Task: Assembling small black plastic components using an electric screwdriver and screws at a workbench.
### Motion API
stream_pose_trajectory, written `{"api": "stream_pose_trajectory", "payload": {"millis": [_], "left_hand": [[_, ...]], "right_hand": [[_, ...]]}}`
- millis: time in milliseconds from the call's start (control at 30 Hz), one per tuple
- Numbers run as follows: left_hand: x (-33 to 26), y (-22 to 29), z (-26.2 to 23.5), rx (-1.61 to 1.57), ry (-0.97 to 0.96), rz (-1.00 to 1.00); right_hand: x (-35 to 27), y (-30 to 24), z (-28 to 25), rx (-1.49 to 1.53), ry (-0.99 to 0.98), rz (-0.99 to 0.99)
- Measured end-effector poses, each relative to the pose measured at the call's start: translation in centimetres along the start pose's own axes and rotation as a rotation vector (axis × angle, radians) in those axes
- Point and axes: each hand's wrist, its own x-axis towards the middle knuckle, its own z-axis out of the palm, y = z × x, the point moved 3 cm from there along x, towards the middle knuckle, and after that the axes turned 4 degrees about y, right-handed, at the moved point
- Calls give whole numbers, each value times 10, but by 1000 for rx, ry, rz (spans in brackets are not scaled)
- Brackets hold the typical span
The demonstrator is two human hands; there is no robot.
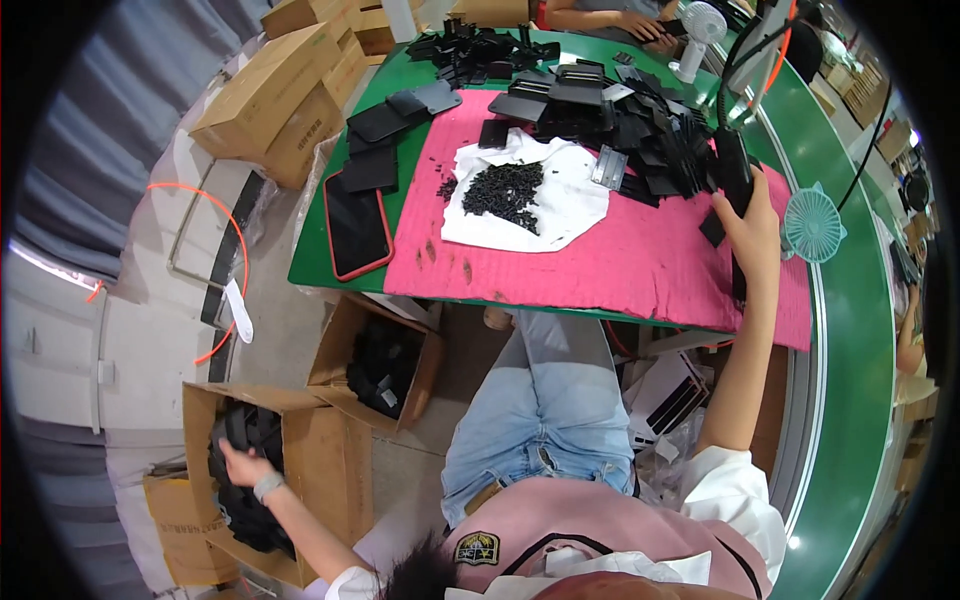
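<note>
While the person sits at the green bench [330,240], the head view shows the left hand [243,466] reaching down to the left into an open brown cardboard box [330,470] on the floor, fingers spread loosely over the black plastic parts [245,505] piled inside, gripping none that I can tell. The right hand [752,225] is raised over the pink mat [620,270], closed around a long black tool [733,175]; its long axis runs near-to-far, probably held ready above the work. Small black screws [503,190] lie heaped on a white cloth [570,210], kept within reach.
</note>
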Motion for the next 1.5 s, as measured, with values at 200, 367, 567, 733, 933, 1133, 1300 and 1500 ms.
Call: {"api": "stream_pose_trajectory", "payload": {"millis": [200, 367, 567, 733, 933, 1133, 1300, 1500], "left_hand": [[170, -142, -110, -101, 33, -326], [80, -83, -19, -42, -55, -30], [-198, 135, 138, -215, -740, 559], [-432, 204, 240, -282, -1344, 1125], [-545, 213, 356, 218, -1364, 1102], [-558, 186, 396, 394, -1728, 688], [-531, 198, 380, -9, -1674, 564], [-489, 225, 314, -326, -1548, 533]], "right_hand": [[7, 5, 0, -254, 23, 139], [3, 7, 2, -339, 38, 113], [-1, 9, -4, -381, 79, 125], [-9, 10, -10, -426, 99, 112], [-12, -15, -9, -434, 209, -129], [5, -37, -11, -334, 251, -345], [10, -42, 26, -253, 184, -417], [14, -23, 56, -419, -78, -254]]}}
